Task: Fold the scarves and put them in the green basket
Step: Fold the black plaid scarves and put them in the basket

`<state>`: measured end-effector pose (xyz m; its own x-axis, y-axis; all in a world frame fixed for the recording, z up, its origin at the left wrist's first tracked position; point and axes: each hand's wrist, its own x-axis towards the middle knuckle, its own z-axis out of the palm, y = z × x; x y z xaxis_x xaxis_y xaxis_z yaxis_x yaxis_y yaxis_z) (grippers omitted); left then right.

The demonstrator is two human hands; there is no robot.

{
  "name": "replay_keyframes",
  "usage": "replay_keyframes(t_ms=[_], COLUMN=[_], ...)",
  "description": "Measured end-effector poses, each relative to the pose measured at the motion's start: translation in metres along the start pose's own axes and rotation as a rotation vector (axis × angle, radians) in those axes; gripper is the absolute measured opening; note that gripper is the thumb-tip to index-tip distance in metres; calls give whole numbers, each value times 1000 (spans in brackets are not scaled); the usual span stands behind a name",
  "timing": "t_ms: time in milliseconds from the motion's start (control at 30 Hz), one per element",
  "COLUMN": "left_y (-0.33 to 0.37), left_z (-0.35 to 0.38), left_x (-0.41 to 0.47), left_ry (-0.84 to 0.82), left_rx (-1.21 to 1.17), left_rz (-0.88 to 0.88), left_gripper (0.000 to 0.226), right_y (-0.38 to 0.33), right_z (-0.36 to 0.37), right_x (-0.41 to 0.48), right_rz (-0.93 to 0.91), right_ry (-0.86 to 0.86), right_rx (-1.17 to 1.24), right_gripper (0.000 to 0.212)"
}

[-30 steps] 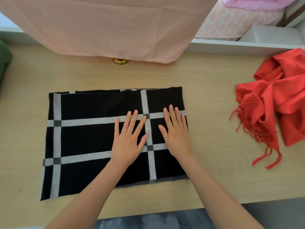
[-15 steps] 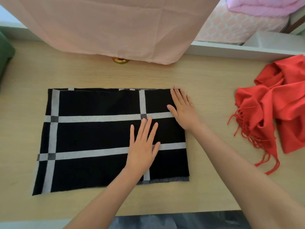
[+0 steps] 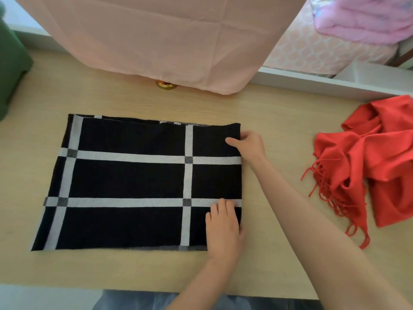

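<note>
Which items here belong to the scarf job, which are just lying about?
Job: black checked scarf, right hand and left hand at its right edge, red scarf, green basket.
Lying about: pink cloth, brass knob, pink bedding.

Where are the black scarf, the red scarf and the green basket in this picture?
black scarf [image 3: 129,180], head view, black panel near its middle.
red scarf [image 3: 380,153], head view, its crumpled middle.
green basket [image 3: 11,63], head view, its visible side wall.
</note>
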<state>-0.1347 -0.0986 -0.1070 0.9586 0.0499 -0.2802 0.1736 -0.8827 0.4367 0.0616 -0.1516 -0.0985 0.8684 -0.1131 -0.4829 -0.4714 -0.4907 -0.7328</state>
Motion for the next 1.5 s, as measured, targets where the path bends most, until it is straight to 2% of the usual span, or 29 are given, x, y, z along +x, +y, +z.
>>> replay_keyframes(t_ms=[100, 133, 200, 333, 500, 667, 767, 900, 967, 1100, 1200, 1233, 1300, 1433, 1500], left_y=[-11, -15, -30, -65, -123, -196, -237, -275, -285, -289, -289, -289, -289, -289, -291], left_z=[-18, -27, -44, -92, -150, -186, -189, -177, -174, -176, -177, -177, -180, -185, -187], left_x=[-7, -9, -17, -33, -52, -59, -59, -58, -55, -49, -45, -43, -32, 8, 22], left_ry=[-34, -105, -145, -62, 53, 192, 208, 220, 233, 201, 180, 192, 204, 249, 274], left_rx=[-233, -334, -490, -721, -864, -890, -878, -785, -769, -750, -592, -571, -593, -587, -539], left_rz=[-50, -93, -150, -234, -298, -443, -556, -668, -709, -736, -695, -677, -661, -640, -642], left_gripper=[39, 35, 29, 22, 29, 28, 25, 24, 23, 20, 23, 25, 29, 40, 34], right_y=[-7, -9, -17, -52, -118, -169, -177, -159, -152, -148, -132, -125, -109, -85, -81], right_z=[0, 1, 3, 23, 90, 183, 242, 296, 304, 292, 267, 257, 239, 210, 204], right_x=[-1, -3, -8, -22, -49, -70, -73, -76, -78, -81, -81, -80, -81, -81, -81], right_rz=[-7, -20, -40, -107, -182, -266, -307, -308, -394, -600, -765, -760, -632, -190, -86], right_ry=[33, 46, 75, 82, -44, -145, -169, -318, -340, -404, -270, -209, -92, 127, 78], right_rx=[139, 153, 192, 261, 320, 295, 219, 9, -88, -216, -361, -408, -398, -23, 73], right_gripper=[25, 24, 21, 17, 19, 13, 8, 20, 30, 33, 42, 46, 53, 55, 46])
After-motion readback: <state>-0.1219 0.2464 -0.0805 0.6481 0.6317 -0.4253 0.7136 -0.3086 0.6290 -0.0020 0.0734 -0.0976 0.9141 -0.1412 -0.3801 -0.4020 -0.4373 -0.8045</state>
